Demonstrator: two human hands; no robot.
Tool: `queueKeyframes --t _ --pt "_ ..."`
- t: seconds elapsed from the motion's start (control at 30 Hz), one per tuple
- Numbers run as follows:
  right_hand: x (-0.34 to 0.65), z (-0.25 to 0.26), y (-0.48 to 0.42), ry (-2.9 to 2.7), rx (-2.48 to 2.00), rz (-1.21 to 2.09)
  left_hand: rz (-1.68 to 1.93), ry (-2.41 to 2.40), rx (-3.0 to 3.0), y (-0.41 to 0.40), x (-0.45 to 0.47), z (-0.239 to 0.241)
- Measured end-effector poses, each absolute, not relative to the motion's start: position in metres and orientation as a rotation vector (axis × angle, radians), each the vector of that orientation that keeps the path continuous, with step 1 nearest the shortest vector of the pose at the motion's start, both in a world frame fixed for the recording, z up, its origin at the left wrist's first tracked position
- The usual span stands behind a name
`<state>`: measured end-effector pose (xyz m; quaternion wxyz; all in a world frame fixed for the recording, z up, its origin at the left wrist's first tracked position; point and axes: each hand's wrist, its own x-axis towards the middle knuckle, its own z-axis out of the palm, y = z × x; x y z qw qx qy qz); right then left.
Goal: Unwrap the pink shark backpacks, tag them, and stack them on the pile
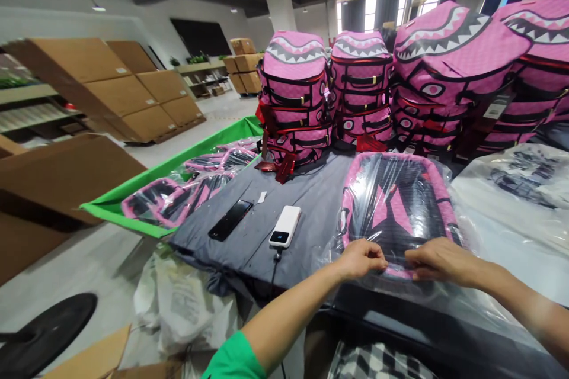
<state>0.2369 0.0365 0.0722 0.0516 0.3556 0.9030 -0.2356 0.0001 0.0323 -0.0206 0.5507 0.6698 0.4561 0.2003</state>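
A pink and black backpack [393, 204] lies flat inside a clear plastic bag [466, 237], straps side up, on the grey cloth-covered table [249, 251]. At the near edge of the bag, my left hand [362, 259] has thumb and fingers pinched together on the film. A short gap to the right, the fingers of my right hand [444, 262] are closed on the same near edge of the plastic. Some of the bag's near side falls behind my hands.
Stacked pink shark-mouth backpacks [296, 95] line the table's back. Left of the bag lie a white power bank [285, 226] with a cable and a black phone [231, 219]. A green-sided bin [106, 207] holds bagged backpacks. Plastic bags [511, 189] lie right; cartons [128, 95] stand beyond.
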Motion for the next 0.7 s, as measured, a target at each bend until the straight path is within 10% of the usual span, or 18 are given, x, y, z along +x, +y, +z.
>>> queueKeyframes --t 0.23,0.7 --pt "0.264 0.062 0.032 2.596 1.713 -0.383 0.458 1.108 1.654 0.031 -0.001 -0.018" --pt "0.237 0.023 0.011 2.732 1.459 -0.344 0.506 1.385 2.443 0.004 -0.064 0.007"
